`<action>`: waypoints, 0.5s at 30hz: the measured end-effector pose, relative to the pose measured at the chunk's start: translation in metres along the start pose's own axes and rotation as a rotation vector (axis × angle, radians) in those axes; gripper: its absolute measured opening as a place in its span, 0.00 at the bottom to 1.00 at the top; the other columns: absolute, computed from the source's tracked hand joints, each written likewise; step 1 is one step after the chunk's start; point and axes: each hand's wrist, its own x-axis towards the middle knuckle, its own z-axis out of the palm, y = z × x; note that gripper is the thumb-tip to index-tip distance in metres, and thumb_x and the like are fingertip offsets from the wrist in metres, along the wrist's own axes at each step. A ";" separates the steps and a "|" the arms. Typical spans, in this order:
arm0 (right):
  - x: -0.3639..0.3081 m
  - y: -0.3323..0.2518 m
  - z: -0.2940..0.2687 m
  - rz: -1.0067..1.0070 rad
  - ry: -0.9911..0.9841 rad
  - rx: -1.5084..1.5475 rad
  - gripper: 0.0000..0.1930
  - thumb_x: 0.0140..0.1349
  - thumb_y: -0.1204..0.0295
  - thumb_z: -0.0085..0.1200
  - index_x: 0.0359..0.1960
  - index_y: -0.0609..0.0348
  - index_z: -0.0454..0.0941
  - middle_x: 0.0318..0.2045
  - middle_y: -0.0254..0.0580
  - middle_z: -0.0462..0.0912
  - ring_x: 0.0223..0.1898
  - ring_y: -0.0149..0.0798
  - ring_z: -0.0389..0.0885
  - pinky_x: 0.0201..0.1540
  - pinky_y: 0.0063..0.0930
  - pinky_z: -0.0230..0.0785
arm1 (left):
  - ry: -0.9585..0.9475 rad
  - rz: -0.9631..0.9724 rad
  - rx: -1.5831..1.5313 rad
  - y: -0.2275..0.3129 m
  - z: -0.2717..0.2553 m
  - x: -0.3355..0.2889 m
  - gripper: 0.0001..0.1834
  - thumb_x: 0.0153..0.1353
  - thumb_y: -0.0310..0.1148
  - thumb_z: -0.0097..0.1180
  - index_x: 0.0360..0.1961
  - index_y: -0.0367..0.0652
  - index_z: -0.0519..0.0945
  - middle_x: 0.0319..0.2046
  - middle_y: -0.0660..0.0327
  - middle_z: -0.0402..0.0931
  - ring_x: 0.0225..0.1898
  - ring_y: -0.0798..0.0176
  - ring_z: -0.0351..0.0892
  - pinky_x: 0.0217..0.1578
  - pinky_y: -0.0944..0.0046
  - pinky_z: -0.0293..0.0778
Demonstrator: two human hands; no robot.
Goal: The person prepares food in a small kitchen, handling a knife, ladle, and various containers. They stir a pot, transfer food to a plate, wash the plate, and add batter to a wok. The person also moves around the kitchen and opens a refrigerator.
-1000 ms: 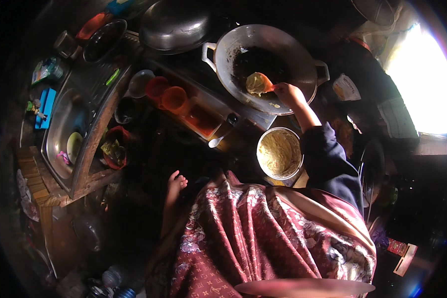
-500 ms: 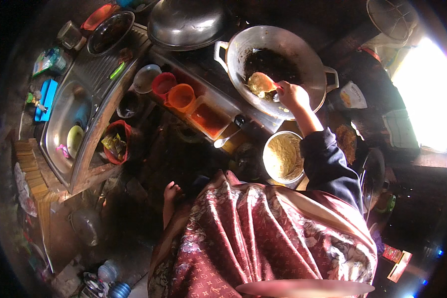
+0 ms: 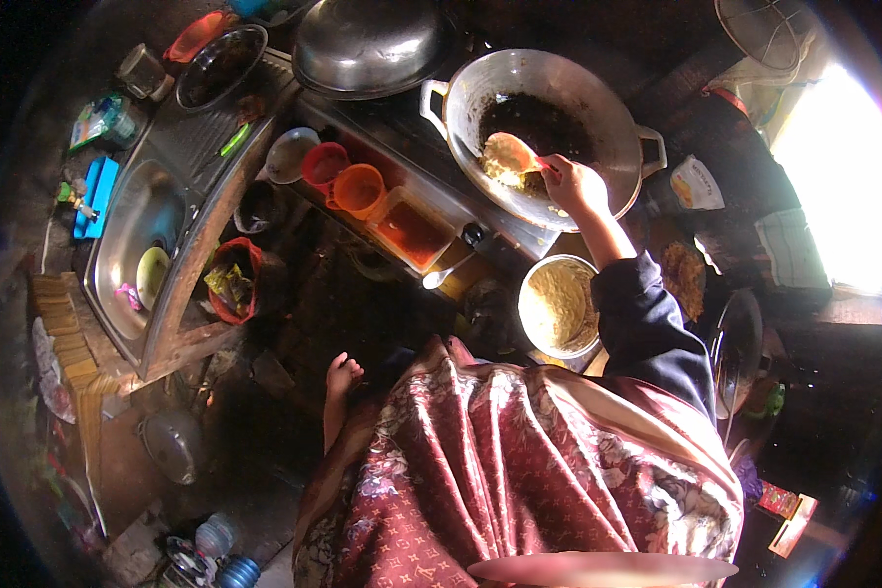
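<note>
My right hand [image 3: 572, 188] grips the red handle of a scoop-like spoon [image 3: 508, 153], its rounded bowl held over the left part of a large two-handled wok [image 3: 612, 116]. Pale, wet batter-like food [image 3: 503, 176] shows by the spoon's lower edge, and dark liquid [image 3: 534, 116] covers the wok's bottom. Beneath my right forearm stands a round pot [image 3: 563, 306] of thick, pale yellow batter. Away from the wok, my left hand [image 3: 343, 375] hangs beside the red patterned cloth, its fingers loosely curled with nothing visible in them.
Left of the wok are a large metal lid [image 3: 367, 47], an orange cup [image 3: 359, 190], a clear tub of reddish liquid [image 3: 414, 231] and a white spoon [image 3: 439, 278]. A metal sink [image 3: 132, 235] lies farther left. A white packet [image 3: 696, 184] sits right of the wok.
My right hand has moved slightly up and left, taking the spoon a little higher over the wok. The spoon's bowl has tilted. My left hand stays by the cloth.
</note>
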 end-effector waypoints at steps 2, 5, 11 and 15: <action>-0.001 0.002 0.000 -0.021 -0.034 -0.022 0.10 0.52 0.60 0.49 0.36 0.41 0.75 0.25 0.43 0.78 0.29 0.46 0.77 0.30 0.36 0.69 | 0.002 0.008 0.047 0.005 0.005 -0.005 0.29 0.54 0.27 0.48 0.57 0.38 0.54 0.23 0.63 0.71 0.22 0.70 0.71 0.22 0.70 0.69; -0.003 0.010 0.002 -0.041 0.040 -0.028 0.10 0.52 0.61 0.49 0.36 0.41 0.75 0.25 0.43 0.78 0.29 0.46 0.77 0.30 0.36 0.69 | 0.025 0.016 0.137 0.015 0.014 -0.009 0.26 0.54 0.28 0.48 0.56 0.41 0.58 0.26 0.62 0.72 0.24 0.70 0.73 0.22 0.71 0.70; -0.012 0.037 -0.002 0.037 -0.050 0.468 0.11 0.54 0.61 0.51 0.38 0.45 0.76 0.18 0.32 0.74 0.19 0.29 0.71 0.21 0.23 0.62 | 0.039 0.019 0.160 0.022 0.024 -0.013 0.25 0.54 0.29 0.50 0.54 0.43 0.61 0.27 0.61 0.73 0.24 0.69 0.74 0.22 0.72 0.71; -0.043 0.055 -0.031 0.390 -0.374 1.079 0.11 0.57 0.66 0.48 0.39 0.55 0.74 0.14 0.21 0.62 0.14 0.17 0.55 0.14 0.11 0.42 | 0.014 0.020 0.208 0.029 0.037 -0.014 0.25 0.54 0.30 0.51 0.54 0.44 0.62 0.27 0.62 0.73 0.25 0.69 0.75 0.23 0.72 0.71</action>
